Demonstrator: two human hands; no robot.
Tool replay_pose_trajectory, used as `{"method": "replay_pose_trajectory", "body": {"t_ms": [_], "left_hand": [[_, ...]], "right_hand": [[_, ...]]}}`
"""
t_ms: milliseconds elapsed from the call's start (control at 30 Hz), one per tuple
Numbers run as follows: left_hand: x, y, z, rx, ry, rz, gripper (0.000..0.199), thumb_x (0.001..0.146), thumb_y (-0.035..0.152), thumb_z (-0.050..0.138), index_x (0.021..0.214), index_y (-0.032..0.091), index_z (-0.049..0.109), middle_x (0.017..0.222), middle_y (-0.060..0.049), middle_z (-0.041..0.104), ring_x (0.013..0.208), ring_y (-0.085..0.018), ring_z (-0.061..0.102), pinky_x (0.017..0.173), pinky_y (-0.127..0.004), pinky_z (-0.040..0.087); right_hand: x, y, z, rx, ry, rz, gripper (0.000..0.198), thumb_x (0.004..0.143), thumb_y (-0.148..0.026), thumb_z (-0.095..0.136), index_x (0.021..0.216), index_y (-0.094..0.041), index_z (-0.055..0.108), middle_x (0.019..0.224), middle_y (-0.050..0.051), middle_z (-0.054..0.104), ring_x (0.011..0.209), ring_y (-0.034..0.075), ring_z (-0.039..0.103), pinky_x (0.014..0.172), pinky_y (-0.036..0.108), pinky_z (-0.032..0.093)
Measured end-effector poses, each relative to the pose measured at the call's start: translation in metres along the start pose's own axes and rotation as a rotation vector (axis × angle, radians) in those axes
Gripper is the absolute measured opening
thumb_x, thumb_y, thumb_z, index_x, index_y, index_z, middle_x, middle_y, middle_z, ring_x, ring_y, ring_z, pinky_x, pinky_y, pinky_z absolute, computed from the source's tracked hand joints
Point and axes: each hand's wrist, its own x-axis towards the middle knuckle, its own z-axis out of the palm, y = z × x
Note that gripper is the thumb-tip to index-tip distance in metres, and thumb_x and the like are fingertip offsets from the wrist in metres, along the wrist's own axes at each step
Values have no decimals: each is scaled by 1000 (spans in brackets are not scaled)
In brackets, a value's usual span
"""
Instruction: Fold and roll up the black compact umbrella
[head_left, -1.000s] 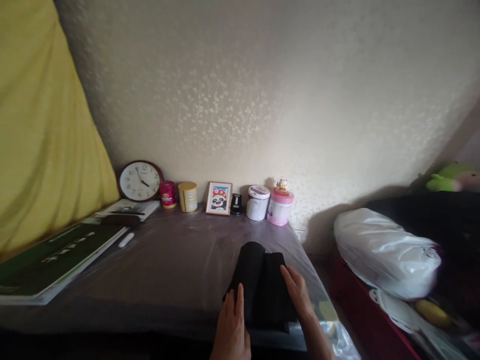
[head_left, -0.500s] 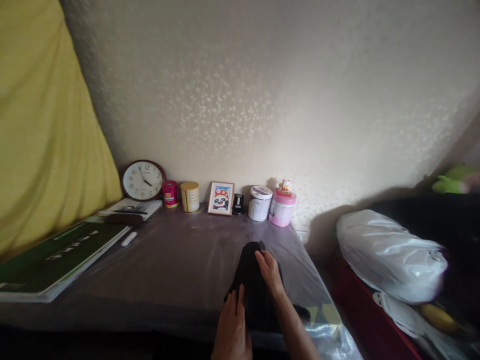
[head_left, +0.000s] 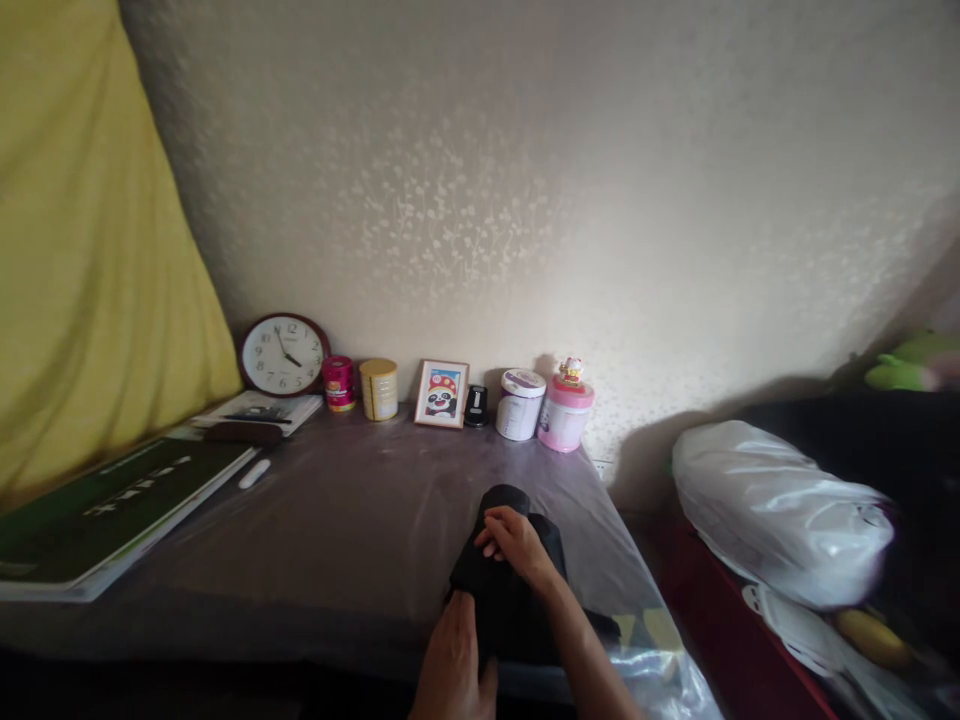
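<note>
A black folded cloth garment (head_left: 502,620) lies near the front right of the table; its exact kind cannot be made out. My right hand (head_left: 517,545) rests across the upper fold with its fingers curled together on the cloth. Low on the garment's left side is my left hand (head_left: 454,645), its fingertips hidden beneath the fabric edge and its thumb lower down. A rounded end of the fold (head_left: 506,496) sticks out beyond my right hand.
Along the wall stand a clock (head_left: 283,355), a pink tin (head_left: 339,384), a yellow tin (head_left: 379,390), a framed panda picture (head_left: 442,395) and two tubs (head_left: 520,406). A green book (head_left: 112,510) lies left; a white plastic bag (head_left: 772,510) sits right of the table (head_left: 337,540).
My right hand has moved left across the garment, and a flap of black cloth now lies folded over toward the left. My left fingers, visible before, are now partly covered by the cloth.
</note>
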Motion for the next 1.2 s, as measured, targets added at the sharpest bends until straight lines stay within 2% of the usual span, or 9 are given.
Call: {"method": "replay_pose_trajectory", "body": {"t_ms": [167, 333, 500, 600, 700, 800, 933, 1033, 1200], "left_hand": [[-3, -1, -3, -14, 52, 18, 59, 71, 19, 47, 126, 2, 38, 124, -24, 55, 116, -30, 53, 93, -42, 49], [-1, 8, -21, -25, -9, -10, 55, 74, 20, 43, 125, 2, 38, 123, -25, 54, 116, -30, 52, 95, -43, 47], [-1, 10, -25, -69, -12, -26, 56, 76, 21, 39, 129, 2, 32, 128, -25, 49, 121, -28, 48, 98, -43, 44], [-1, 9, -24, -101, -4, -35, 55, 77, 22, 38, 129, 4, 31, 129, -24, 49, 122, -27, 48, 99, -44, 43], [-1, 12, -29, -134, -3, -41, 55, 77, 23, 38, 128, 5, 32, 127, -24, 50, 122, -28, 47, 98, -46, 44], [0, 16, -37, -164, -15, -72, 55, 75, 23, 39, 127, 5, 34, 126, -25, 50, 121, -29, 48, 97, -47, 44], [1, 17, -40, -178, -18, -113, 54, 75, 24, 41, 126, 8, 38, 126, -21, 52, 121, -29, 48, 99, -46, 43], [-2, 12, -32, -170, 9, -104, 56, 76, 25, 41, 129, 8, 35, 126, -20, 51, 121, -28, 48, 100, -45, 42], [-7, 2, -13, -136, 130, -41, 56, 78, 25, 43, 130, 9, 31, 127, -20, 50, 121, -29, 48, 98, -47, 44]], "right_hand": [[0, 4, -7, -31, -126, -21, 23, 77, -30, 48, 95, -17, 55, 77, 3, 69, 60, 11, 61, 52, 22, 43], [-9, 3, -16, 39, -285, -127, 26, 76, -21, 48, 102, -19, 54, 90, 4, 68, 74, 12, 61, 66, 27, 47], [-22, -1, -21, 10, -335, -323, 52, 60, -2, 39, 106, -20, 55, 102, 3, 64, 96, 13, 58, 92, 35, 42], [-30, -6, -23, -60, -353, -387, 58, 58, 0, 37, 108, -22, 56, 110, 3, 61, 103, 14, 56, 94, 36, 41], [-37, -10, -23, -120, -373, -378, 58, 61, -1, 43, 114, -24, 54, 119, 3, 58, 109, 17, 53, 93, 36, 42], [-41, -11, -23, -156, -360, -354, 56, 65, -4, 51, 118, -25, 53, 123, 4, 56, 113, 18, 51, 95, 38, 41], [-37, 1, -20, -116, -230, -364, 42, 75, -8, 49, 113, -24, 55, 109, 3, 63, 102, 16, 58, 92, 36, 45], [-33, 11, -12, -170, -125, -456, 39, 78, -7, 44, 113, -23, 56, 109, 3, 63, 103, 15, 57, 95, 36, 43], [-36, 10, 10, -366, -131, -687, 31, 85, -14, 49, 112, -24, 58, 114, 4, 64, 105, 17, 56, 94, 38, 42]]}}
